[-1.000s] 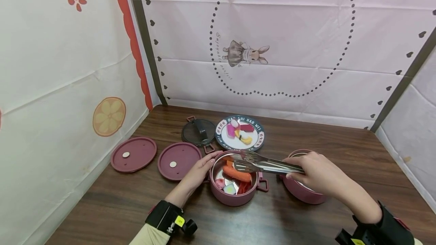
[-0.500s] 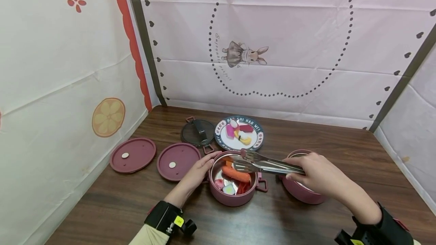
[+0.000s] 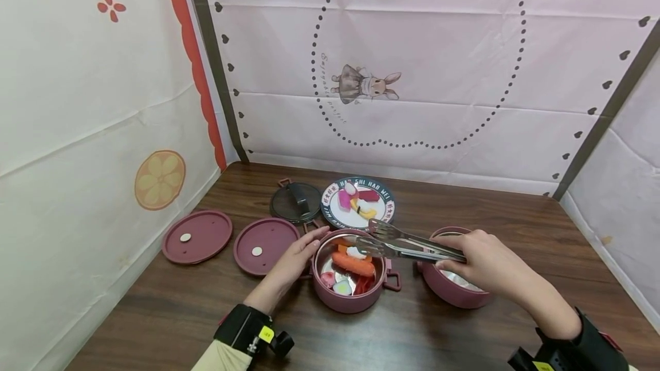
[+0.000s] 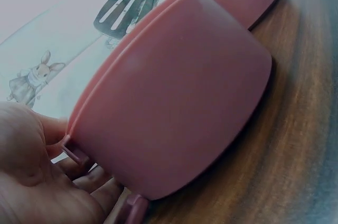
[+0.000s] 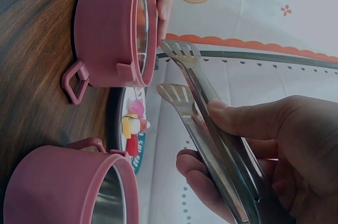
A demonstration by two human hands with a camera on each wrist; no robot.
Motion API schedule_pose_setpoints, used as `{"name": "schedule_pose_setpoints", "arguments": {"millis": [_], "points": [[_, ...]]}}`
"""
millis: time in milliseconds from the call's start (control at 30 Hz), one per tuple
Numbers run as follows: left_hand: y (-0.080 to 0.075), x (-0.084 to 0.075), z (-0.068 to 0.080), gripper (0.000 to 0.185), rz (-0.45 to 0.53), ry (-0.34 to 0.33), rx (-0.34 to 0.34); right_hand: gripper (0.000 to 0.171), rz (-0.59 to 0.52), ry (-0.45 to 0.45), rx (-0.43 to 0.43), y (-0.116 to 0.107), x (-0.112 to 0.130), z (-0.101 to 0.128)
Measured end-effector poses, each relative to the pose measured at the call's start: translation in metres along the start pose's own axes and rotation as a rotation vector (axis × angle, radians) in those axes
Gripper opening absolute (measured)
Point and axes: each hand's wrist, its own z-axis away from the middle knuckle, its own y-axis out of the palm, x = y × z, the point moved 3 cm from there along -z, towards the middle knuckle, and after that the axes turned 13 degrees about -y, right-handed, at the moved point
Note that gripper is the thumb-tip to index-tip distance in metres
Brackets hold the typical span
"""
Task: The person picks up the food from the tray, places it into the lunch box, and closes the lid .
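Observation:
My right hand point(image 3: 479, 262) grips metal tongs point(image 5: 211, 129) with slotted tips, held spread above a round mauve pot point(image 3: 348, 302). Inside that pot lie an orange carrot-shaped piece point(image 3: 353, 264), a pale green and white piece point(image 3: 342, 287), a pink piece point(image 3: 327, 279), a red piece point(image 3: 364, 285) and a white piece point(image 3: 356, 252). Nothing shows between the tongs' tips. My left hand point(image 3: 289, 265) rests against the pot's left side, extended fingers touching near the rim; in the left wrist view, they lie by its handle point(image 4: 133, 209).
A second mauve pot point(image 3: 454, 291) stands right, under my right hand. Two mauve lids point(image 3: 198, 236) point(image 3: 265, 245) lie left. Behind are a dark lid or pan point(image 3: 295, 204) and a plate point(image 3: 389, 190) with several toy food pieces. Fabric walls point(image 3: 438, 62) enclose the table point(image 3: 206, 314).
The tongs' tips have spread further apart and risen slightly. More of the white piece in the pot now shows. The left hand stays at the pot while the head view shifts slightly.

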Motion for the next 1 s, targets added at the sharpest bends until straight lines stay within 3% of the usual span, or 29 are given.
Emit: {"name": "schedule_pose_setpoints", "arguments": {"millis": [333, 567, 733, 1000], "points": [[-0.002, -0.023, 0.003, 0.045, -0.053, 0.09, -0.003, 0.042, -0.045, 0.048, 0.011, -0.006, -0.008, 0.008], [0.005, -0.049, 0.014, 0.044, -0.099, 0.164, -0.055, 0.048, -0.057, 0.134, -0.001, -0.013, -0.02, 0.017], [0.02, -0.066, 0.024, 0.046, -0.081, 0.218, 0.029, 0.049, -0.054, 0.197, -0.036, -0.019, -0.029, 0.023], [0.064, -0.088, 0.033, 0.047, -0.122, 0.288, 0.154, 0.049, -0.009, 0.257, -0.083, -0.027, -0.041, 0.032]]}}
